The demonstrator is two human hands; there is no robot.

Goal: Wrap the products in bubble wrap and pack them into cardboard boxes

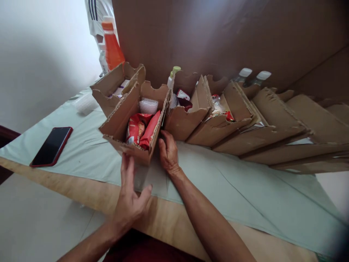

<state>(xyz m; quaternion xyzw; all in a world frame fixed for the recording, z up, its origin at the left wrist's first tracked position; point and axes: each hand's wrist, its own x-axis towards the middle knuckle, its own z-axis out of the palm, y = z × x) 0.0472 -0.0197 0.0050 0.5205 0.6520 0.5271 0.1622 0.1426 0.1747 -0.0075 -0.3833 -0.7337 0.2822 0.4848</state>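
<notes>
An open cardboard box [113, 145] stands on the cloth-covered table in front of me. Inside it are red snack packets [136, 128] and a roll of white bubble wrap [148, 106]. My left hand [132, 198] is at the box's lower front edge, with fingers stretched up to the cardboard and thumb spread away. On the box's right side, my right hand [169, 152] rests on the cloth, its fingers lightly bent near the wall. Neither hand is wrapped round anything; contact of the right fingertips with the box is hard to make out.
More cardboard boxes [188, 122] with packets stand in a slanted row to the right. Another box [105, 98] is behind left, near an orange bottle [113, 51]. A pump bottle [171, 78] and white-capped bottles [263, 76] stand behind. A phone [51, 146] lies left.
</notes>
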